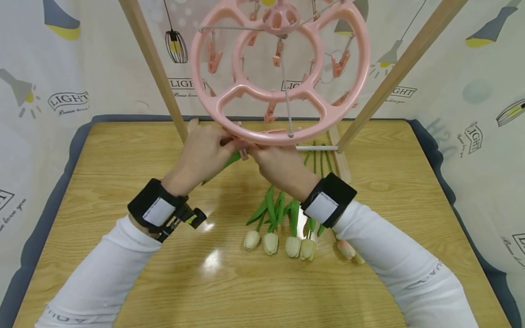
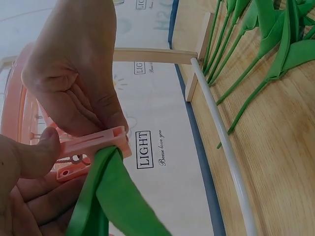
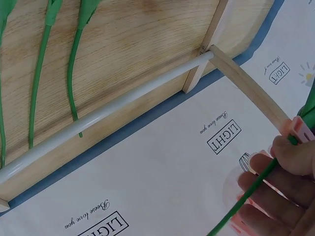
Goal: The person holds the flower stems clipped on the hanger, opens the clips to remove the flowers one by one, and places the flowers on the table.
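Note:
My left hand (image 1: 201, 152) pinches a pink clothespin (image 2: 91, 143) between thumb and fingers, below the front rim of a pink round hanging dryer (image 1: 256, 136). At the clothespin's jaws is an artificial tulip, its green leaves (image 2: 115, 189) hanging down in the left wrist view. My right hand (image 1: 283, 168) pinches this tulip's green stem (image 3: 251, 189), close beside the clothespin. Its bloom is hidden. Below my right wrist, several more tulips lie on the table, with white blooms (image 1: 270, 243) toward me and a pinkish bloom (image 1: 346, 249) beside my sleeve.
Wooden posts (image 1: 393, 82) stand either side of the hanging dryer, with a white rod (image 1: 316, 148) low between them. Other pink clothespins (image 1: 339, 64) dangle from its rings. A printed cloth (image 1: 135, 95) rises behind the wooden table (image 1: 164, 282).

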`<action>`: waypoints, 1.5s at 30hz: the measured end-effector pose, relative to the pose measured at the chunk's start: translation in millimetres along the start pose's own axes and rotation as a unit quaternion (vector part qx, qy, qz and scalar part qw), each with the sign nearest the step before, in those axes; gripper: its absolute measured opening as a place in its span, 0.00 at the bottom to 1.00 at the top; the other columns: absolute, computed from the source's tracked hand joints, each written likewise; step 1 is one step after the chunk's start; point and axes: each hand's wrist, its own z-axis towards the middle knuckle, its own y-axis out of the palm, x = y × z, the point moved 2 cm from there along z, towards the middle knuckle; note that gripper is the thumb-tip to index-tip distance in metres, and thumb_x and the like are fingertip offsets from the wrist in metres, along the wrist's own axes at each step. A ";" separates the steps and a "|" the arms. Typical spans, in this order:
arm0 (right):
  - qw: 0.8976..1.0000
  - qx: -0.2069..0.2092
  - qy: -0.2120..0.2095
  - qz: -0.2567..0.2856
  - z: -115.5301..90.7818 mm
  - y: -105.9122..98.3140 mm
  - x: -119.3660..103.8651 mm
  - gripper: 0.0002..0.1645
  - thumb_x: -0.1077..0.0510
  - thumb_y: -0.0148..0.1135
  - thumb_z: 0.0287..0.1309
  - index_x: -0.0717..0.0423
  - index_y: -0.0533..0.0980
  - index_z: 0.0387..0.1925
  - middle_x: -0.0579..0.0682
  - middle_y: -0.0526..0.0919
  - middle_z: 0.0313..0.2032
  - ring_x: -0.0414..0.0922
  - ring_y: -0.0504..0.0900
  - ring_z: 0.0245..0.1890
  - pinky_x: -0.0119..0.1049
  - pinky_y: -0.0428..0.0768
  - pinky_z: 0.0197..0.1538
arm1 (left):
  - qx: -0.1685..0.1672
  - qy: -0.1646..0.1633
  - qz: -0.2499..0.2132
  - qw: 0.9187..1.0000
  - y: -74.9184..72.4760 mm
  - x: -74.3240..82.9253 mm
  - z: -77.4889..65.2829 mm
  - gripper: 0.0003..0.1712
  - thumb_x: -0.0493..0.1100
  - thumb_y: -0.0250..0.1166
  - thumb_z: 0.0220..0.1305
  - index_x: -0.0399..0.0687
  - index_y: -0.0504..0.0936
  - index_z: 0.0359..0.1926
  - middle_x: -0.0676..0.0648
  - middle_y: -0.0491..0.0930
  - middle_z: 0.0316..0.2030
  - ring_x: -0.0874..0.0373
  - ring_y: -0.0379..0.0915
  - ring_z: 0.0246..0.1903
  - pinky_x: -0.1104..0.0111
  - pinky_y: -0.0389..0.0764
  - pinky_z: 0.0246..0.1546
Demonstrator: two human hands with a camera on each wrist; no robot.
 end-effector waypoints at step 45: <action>0.996 -0.030 0.004 0.088 -3.0 1.7 -5.5 0.09 0.71 0.56 0.62 0.59 0.81 0.33 0.53 0.82 0.31 0.45 0.78 0.29 0.36 0.77 0.29 | 0.023 -0.017 0.012 1.000 3.5 -1.4 -0.4 0.12 0.43 0.64 0.66 0.43 0.89 0.30 0.44 0.84 0.21 0.50 0.70 0.20 0.51 0.58 0.49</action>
